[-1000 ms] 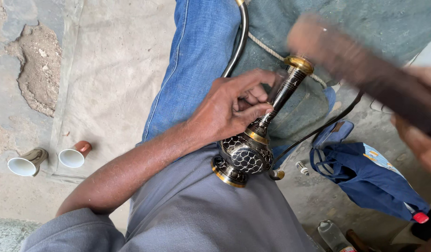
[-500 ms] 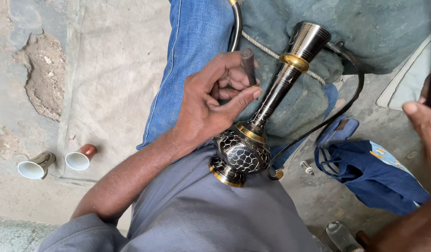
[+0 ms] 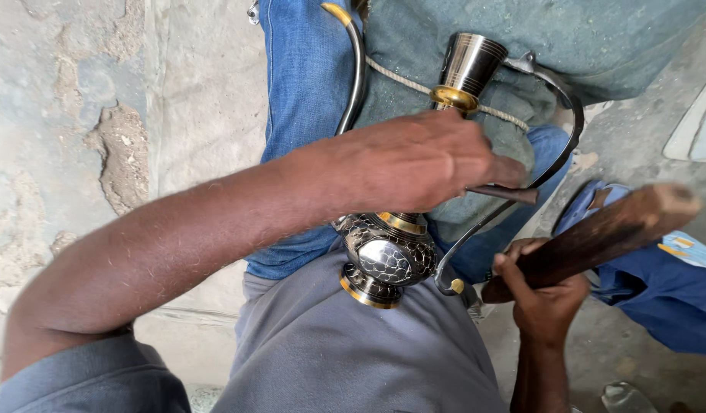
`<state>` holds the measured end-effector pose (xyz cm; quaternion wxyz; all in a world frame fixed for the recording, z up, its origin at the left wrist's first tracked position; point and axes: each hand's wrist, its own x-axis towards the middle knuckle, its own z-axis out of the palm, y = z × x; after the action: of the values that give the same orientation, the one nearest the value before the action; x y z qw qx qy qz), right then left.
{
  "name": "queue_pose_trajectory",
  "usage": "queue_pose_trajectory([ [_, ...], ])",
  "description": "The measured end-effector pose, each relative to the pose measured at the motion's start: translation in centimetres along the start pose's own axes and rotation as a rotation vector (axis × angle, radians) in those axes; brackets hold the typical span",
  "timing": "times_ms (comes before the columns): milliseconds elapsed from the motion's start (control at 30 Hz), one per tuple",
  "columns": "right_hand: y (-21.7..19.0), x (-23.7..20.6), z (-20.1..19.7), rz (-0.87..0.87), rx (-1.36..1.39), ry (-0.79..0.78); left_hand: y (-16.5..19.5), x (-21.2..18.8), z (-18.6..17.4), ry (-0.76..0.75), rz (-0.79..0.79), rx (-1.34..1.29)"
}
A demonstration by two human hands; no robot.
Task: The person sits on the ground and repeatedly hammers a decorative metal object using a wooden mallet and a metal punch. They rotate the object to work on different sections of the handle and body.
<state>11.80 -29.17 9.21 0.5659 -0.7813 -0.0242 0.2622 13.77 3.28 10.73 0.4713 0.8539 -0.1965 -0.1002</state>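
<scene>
Chasing a patterned metal vase that lies across the lap, base on the grey trousers, mouth toward the blue denim.
Left hand is closed around the neck, pinching a thin dark punch against it; right hand grips a wooden mallet, raised. It looks like the striking step, so the next blow needs a steady punch. Half a second ago the left palm lay open and no mallet showed.
</scene>
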Motion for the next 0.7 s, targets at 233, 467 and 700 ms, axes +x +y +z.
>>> queue_pose_trajectory([
  [233, 3.4, -1.4, 0.9, 0.079, -0.107, 0.07, 0.5, 2.9, 0.6, -0.166, -0.07, 0.07],
  [467, 3.2, -1.9, 0.0, 0.027, -0.017, 0.261, 0.9, 3.8, 1.9, -0.137, 0.032, 0.223],
  [700, 4.4, -2.5, -0.5, 0.071, -0.246, 0.228, 0.6, 4.2, 1.5, -0.229, 0.035, 0.214],
])
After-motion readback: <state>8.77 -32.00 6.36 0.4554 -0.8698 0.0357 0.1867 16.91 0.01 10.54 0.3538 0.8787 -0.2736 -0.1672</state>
